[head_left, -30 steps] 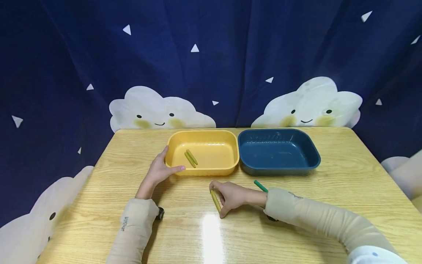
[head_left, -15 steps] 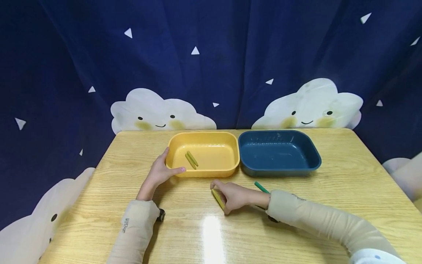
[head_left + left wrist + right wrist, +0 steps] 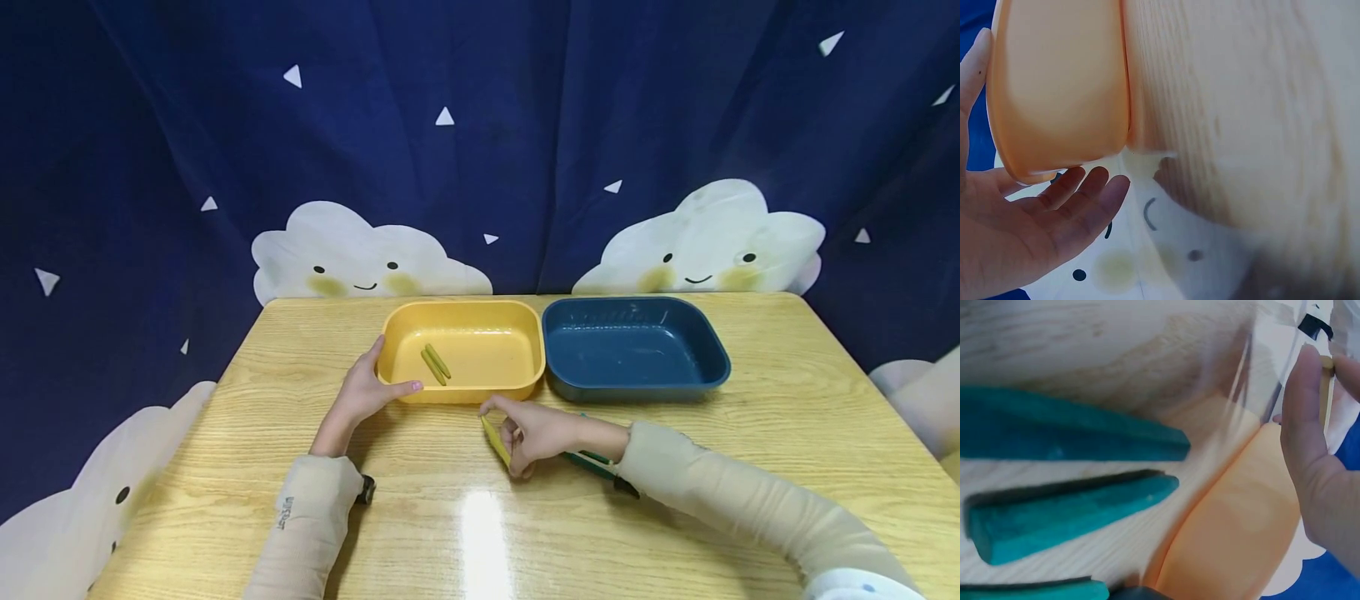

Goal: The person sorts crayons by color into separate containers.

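My left hand (image 3: 365, 387) grips the near left corner of a yellow tray (image 3: 517, 387), its thumb over the front rim and its fingers by the left side. In the left wrist view the hand's fingers (image 3: 1060, 200) are bent loosely against the tray's end. Two yellow crayons (image 3: 434, 365) lie inside. My right hand (image 3: 547, 431) pinches another yellow crayon (image 3: 493, 437) by its ends between thumb and forefinger, in front of the tray. Green crayons (image 3: 591, 464) lie under the right wrist; the right wrist view shows three green crayons (image 3: 1072, 515) close up.
A dark blue tray (image 3: 637, 390) stands right beside the yellow one, at the table's far side. Wood-grain tabletop (image 3: 420, 517) spreads in front of both. Behind hangs a dark blue curtain (image 3: 495, 150) with clouds and white triangles.
My right hand has moved slightly away from me and to the right with the yellow crayon, its other fingers curling in. The left hand stays at the tray corner.
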Demonstrator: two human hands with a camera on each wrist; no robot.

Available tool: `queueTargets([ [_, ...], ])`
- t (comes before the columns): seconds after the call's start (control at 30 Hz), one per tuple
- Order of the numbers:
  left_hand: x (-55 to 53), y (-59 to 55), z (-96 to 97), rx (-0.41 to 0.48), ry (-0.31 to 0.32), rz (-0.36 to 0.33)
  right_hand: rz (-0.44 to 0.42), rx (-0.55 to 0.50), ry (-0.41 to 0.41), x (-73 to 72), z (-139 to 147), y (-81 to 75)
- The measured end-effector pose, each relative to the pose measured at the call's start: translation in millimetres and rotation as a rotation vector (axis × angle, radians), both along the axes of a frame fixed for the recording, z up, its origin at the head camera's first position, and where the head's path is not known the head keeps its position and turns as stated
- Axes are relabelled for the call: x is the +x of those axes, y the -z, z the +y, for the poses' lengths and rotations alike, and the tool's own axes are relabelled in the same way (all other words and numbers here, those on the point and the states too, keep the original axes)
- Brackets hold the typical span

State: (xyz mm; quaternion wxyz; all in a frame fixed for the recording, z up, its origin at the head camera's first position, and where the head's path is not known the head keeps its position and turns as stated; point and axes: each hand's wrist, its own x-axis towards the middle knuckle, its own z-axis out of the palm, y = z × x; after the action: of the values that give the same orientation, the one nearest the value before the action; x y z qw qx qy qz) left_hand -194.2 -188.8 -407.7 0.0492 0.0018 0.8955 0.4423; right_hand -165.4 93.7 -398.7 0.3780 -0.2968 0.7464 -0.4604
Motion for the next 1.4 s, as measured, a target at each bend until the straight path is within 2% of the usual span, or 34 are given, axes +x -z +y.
queueTargets([
  [0.17,-0.9,2.0,-0.5,0.011,-0.001,0.0,-0.062,-0.024,0.026,-1.2,1.0,-5.8],
  [0.33,-0.2,2.0,-0.3,0.02,-0.002,0.012,-0.063,-0.025,0.008,-3.7,3.9,-13.3],
  [0.57,-0.4,2.1,-1.2,0.019,0.001,0.024,-0.111,-0.074,-0.002,-10.8,7.9,-22.9],
  [0.77,-0.6,2.1,-1.1,0.009,0.004,0.005,-0.089,-0.094,-0.023,-19.7,9.3,-35.5],
  [1.0,-0.6,2.1,-1.0,0.007,0.005,0.006,-0.094,-0.106,0.012,-26.9,7.9,-53.2],
  [1.4,-0.5,2.1,-1.3,-0.002,0.006,0.007,-0.106,-0.089,0.024,-45.6,1.4,-70.8],
])
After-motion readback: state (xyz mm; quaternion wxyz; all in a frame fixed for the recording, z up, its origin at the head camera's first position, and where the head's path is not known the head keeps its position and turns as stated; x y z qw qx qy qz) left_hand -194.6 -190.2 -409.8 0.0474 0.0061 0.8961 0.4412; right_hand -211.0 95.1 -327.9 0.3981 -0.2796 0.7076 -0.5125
